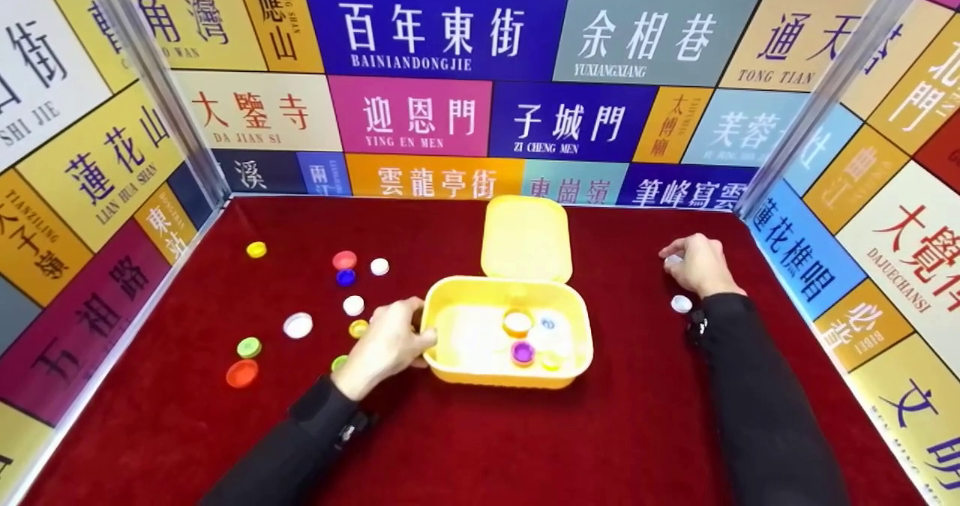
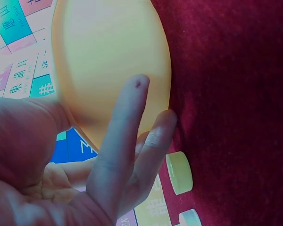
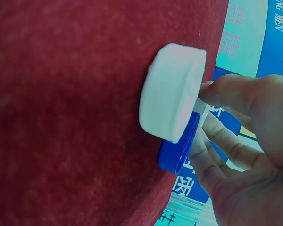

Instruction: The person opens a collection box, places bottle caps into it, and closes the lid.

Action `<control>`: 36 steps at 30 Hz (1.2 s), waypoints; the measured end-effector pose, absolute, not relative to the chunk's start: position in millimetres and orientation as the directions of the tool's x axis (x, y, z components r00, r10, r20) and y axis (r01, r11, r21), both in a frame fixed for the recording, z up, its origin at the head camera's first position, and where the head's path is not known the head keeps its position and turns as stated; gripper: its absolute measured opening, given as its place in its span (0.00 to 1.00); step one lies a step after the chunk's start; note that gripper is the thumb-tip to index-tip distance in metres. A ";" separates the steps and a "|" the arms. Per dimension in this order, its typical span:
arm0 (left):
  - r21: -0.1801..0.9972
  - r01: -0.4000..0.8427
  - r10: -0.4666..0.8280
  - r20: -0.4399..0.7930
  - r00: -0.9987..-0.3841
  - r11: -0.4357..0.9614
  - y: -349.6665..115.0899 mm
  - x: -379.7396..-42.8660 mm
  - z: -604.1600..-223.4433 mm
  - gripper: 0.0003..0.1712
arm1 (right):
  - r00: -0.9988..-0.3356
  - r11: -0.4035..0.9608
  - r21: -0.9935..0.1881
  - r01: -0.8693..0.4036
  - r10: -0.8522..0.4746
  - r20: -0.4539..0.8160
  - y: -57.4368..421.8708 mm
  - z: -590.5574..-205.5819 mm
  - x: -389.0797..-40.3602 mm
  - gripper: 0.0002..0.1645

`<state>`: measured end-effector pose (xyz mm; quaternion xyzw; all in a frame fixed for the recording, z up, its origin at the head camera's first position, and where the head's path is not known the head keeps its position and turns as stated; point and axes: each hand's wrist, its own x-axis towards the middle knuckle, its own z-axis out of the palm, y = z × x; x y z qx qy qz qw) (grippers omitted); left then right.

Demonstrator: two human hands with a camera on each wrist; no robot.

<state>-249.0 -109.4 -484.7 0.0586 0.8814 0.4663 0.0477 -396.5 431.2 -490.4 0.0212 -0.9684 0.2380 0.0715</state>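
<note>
A yellow plastic lunch box (image 1: 506, 377) stands at the middle of the table, its lid (image 1: 526, 238) flipped back behind it. My left hand (image 1: 388, 341) grips the box's left end, thumb over the rim and fingers (image 2: 124, 132) along the outer wall. Inside lie a purple cap (image 1: 523, 353), an orange-and-white cap (image 1: 517, 324) and a yellow one (image 1: 551, 360). At the far right, my right hand (image 1: 701, 266) pinches a whitish cap (image 1: 673, 260). Nearer the wrist lies a white cap (image 1: 681, 303). The right wrist view also has a blue cap (image 3: 177, 150), partly hidden, beside the fingers.
Several loose caps lie left of the box, among them a red one (image 1: 241, 373), a green one (image 1: 249, 347), a blue one (image 1: 345, 277) and a white one (image 1: 298, 325). Printed panels (image 1: 435, 26) wall in the dark red tabletop (image 1: 525, 446) at the back and sides.
</note>
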 end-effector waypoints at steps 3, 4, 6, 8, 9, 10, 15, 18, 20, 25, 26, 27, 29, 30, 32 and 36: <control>0.828 0.053 0.146 -0.035 -0.989 0.558 -108.9 -248.0 -485.2 0.20 | -0.984 0.877 -0.472 -0.089 -0.004 0.178 428.1 -493.5 -395.7 0.19; 0.827 0.053 0.147 -0.036 -0.988 0.560 -108.8 -247.7 -485.2 0.20 | -0.982 0.875 -0.474 -0.096 -0.004 0.191 426.6 -494.1 -394.9 0.19; 0.827 0.056 0.150 -0.035 -0.988 0.560 -108.6 -247.2 -485.6 0.20 | -0.975 0.869 -0.482 -0.113 -0.004 0.222 421.7 -494.2 -392.3 0.18; 0.824 0.061 0.153 -0.031 -0.988 0.563 -108.5 -246.8 -485.5 0.21 | -0.969 0.863 -0.488 -0.132 -0.008 0.247 415.2 -492.8 -388.6 0.18; 0.821 0.063 0.152 -0.030 -0.988 0.567 -108.6 -246.6 -485.5 0.20 | -0.965 0.861 -0.486 -0.147 -0.016 0.263 411.2 -491.8 -386.5 0.17; 0.818 0.065 0.152 -0.027 -0.988 0.572 -108.8 -246.3 -485.7 0.20 | -0.960 0.858 -0.487 -0.164 -0.025 0.279 406.9 -491.0 -384.2 0.16; 0.811 0.067 0.146 -0.023 -0.989 0.581 -108.9 -246.4 -486.8 0.20 | -0.940 0.835 -0.497 -0.239 -0.069 0.335 382.2 -486.2 -369.5 0.14; 0.814 0.071 0.151 -0.021 -0.988 0.577 -108.5 -246.6 -487.2 0.20 | -0.932 0.821 -0.505 -0.267 -0.088 0.351 366.2 -481.7 -357.9 0.13; 0.818 0.072 0.153 -0.020 -0.988 0.571 -108.4 -246.8 -487.2 0.20 | -0.926 0.813 -0.505 -0.288 -0.104 0.362 354.4 -478.0 -350.1 0.12; 0.829 0.064 0.148 -0.023 -0.989 0.556 -109.1 -246.8 -486.3 0.21 | -0.903 0.785 -0.497 -0.370 -0.180 0.390 323.3 -466.6 -333.7 0.12; 0.831 0.063 0.147 -0.023 -0.989 0.553 -109.3 -246.8 -485.9 0.21 | -0.896 0.777 -0.493 -0.392 -0.201 0.396 317.3 -464.4 -331.1 0.12; 0.831 0.062 0.146 -0.023 -0.989 0.552 -109.5 -246.9 -485.6 0.21 | -0.889 0.768 -0.489 -0.413 -0.221 0.402 311.6 -462.0 -328.3 0.12; 0.832 0.061 0.146 -0.024 -0.989 0.551 -109.7 -246.9 -485.2 0.22 | -0.874 0.752 -0.483 -0.449 -0.257 0.412 300.9 -457.0 -322.0 0.12; 0.831 0.060 0.146 -0.025 -0.989 0.552 -109.6 -247.2 -485.3 0.22 | -0.865 0.739 -0.484 -0.469 -0.274 0.421 296.0 -454.7 -318.9 0.11; 0.829 0.061 0.148 -0.026 -0.989 0.556 -109.5 -248.0 -485.4 0.21 | -0.850 0.716 -0.486 -0.501 -0.301 0.432 286.9 -450.5 -312.5 0.11; 0.827 0.060 0.147 -0.027 -0.989 0.559 -109.2 -249.3 -485.8 0.20 | -0.819 0.673 -0.483 -0.560 -0.361 0.446 270.1 -445.0 -300.1 0.10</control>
